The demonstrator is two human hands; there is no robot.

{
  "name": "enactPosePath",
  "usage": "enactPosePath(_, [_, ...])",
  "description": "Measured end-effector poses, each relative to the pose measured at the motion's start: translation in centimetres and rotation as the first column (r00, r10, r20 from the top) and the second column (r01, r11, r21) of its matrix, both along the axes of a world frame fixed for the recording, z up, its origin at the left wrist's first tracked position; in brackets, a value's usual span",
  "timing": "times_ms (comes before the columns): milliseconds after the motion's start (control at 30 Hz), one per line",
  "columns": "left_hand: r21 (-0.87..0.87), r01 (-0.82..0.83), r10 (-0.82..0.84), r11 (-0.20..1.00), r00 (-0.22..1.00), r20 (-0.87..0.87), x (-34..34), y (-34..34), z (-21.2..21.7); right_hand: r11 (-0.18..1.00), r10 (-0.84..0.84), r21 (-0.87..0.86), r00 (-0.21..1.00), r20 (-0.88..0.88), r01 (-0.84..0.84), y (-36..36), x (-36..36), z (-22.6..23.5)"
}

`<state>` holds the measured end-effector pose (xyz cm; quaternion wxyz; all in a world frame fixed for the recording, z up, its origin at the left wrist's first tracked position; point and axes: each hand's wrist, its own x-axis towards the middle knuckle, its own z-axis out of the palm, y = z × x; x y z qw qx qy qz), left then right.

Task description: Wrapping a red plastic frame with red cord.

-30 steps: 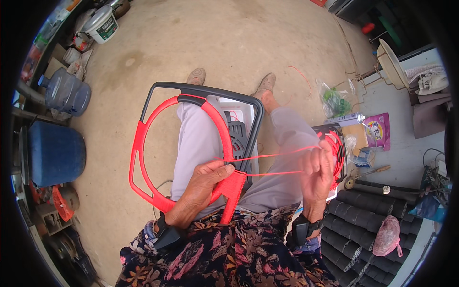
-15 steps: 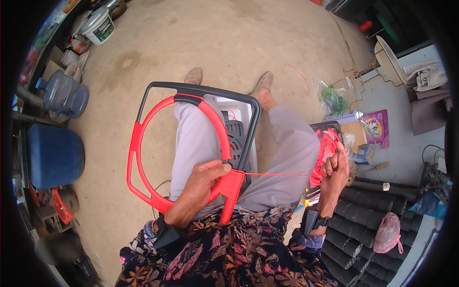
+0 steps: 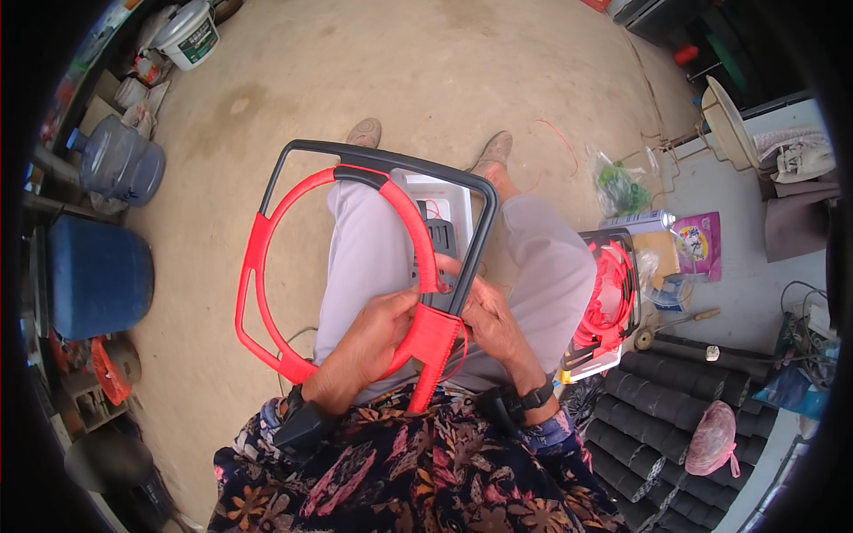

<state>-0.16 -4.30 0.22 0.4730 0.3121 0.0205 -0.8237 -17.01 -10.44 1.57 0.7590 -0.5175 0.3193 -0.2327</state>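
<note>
A black frame (image 3: pixel 484 231) with a round inner ring rests over my lap, tilted. Red wrapping (image 3: pixel 293 200) covers much of the ring and parts of the outer bars. My left hand (image 3: pixel 378 329) is closed on the ring's lower right, thumb near a short unwrapped black gap. Behind the outer bar, my right hand (image 3: pixel 493 324) is bent in against that same gap; one finger shows inside the frame, and its fingertips are partly hidden. A slack loop of red cord (image 3: pixel 466 348) hangs beside the wrapped corner (image 3: pixel 431 333).
At my right stands a black basket (image 3: pixel 635 293) of red strips (image 3: pixel 609 293). Stacked black rolls (image 3: pixel 640 417) and a pink bundle (image 3: pixel 713 440) lie nearer. A white tray (image 3: pixel 459 204) sits beyond my knees. Leftward are a blue container (image 3: pixel 102 275) and a water jug (image 3: pixel 124 164).
My right hand has come left from beside the basket to the frame's joint. The cord, stretched taut before, now hangs in a slack loop. My left hand keeps its hold.
</note>
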Motion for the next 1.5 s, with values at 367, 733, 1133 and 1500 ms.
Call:
enactPosePath(367, [-0.065,-0.077,0.081,0.995,0.994,0.073,-0.9,-0.3,0.3,0.991,-0.048,-0.130,0.998,-0.040,0.042,1.4,0.0,-1.8])
enactPosePath(733, [-0.053,-0.136,0.138,0.989,0.990,0.040,-0.6,0.4,-0.5,0.868,-0.148,0.496,0.959,0.241,0.009,2.7,-9.0,2.4])
enactPosePath(1133, [-0.138,-0.092,0.108,0.986,0.988,0.113,-0.7,0.5,-0.1,0.949,-0.069,-0.313,0.942,-0.329,-0.039,-0.5,0.2,7.1])
enactPosePath(1500, [-0.308,-0.064,0.108,0.949,0.986,0.127,-0.9,0.9,0.3,0.512,-0.287,-0.773,0.774,-0.564,-0.374,-0.2,3.3,4.8])
